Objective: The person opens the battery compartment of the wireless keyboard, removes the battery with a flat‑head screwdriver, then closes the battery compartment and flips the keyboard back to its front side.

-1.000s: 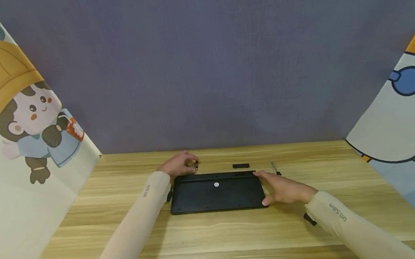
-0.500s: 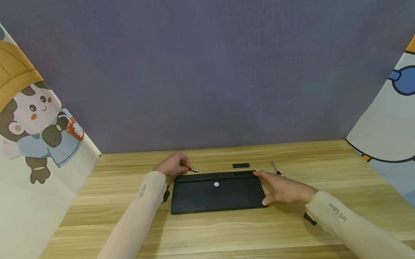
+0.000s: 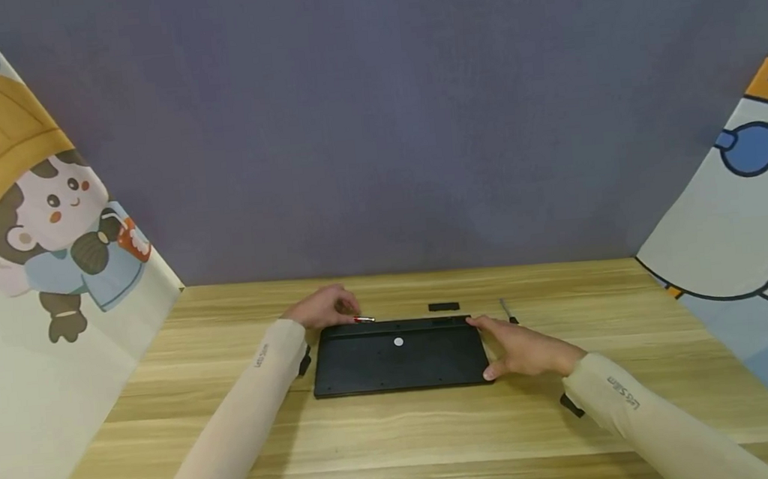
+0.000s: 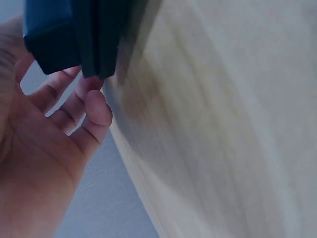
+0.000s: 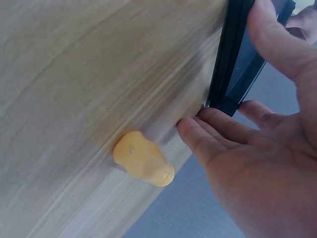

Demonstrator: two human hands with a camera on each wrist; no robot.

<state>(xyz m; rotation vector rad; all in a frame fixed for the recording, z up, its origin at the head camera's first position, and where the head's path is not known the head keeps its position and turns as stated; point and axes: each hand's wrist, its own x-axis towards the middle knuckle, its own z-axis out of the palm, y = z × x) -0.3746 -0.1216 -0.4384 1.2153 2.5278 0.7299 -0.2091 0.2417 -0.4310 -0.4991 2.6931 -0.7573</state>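
Note:
A black keyboard (image 3: 400,362) lies face down on the wooden table, a white round sticker on its underside. Near its far right corner an uncovered recess (image 3: 446,322) shows in the back strip. By the far left corner my left hand (image 3: 324,306) pinches a small red battery with a silver end (image 3: 365,319), right at the far edge. In the left wrist view the keyboard's corner (image 4: 54,44) covers the fingertips of the left hand (image 4: 54,129). My right hand (image 3: 526,346) grips the keyboard's right end, thumb at the near corner and fingers at the far one.
Behind the keyboard lies a small black cover (image 3: 443,307). A screwdriver (image 3: 508,309) with a silver shaft rests just beyond the right hand. The right wrist view shows a rounded orange-yellow piece (image 5: 142,157) on the table. A grey partition (image 3: 391,156) rises behind the table.
The left hand has tipped the battery from upright to lying sideways, its silver end pointing right, and brought it close to the keyboard's far edge. The right hand has stayed in place.

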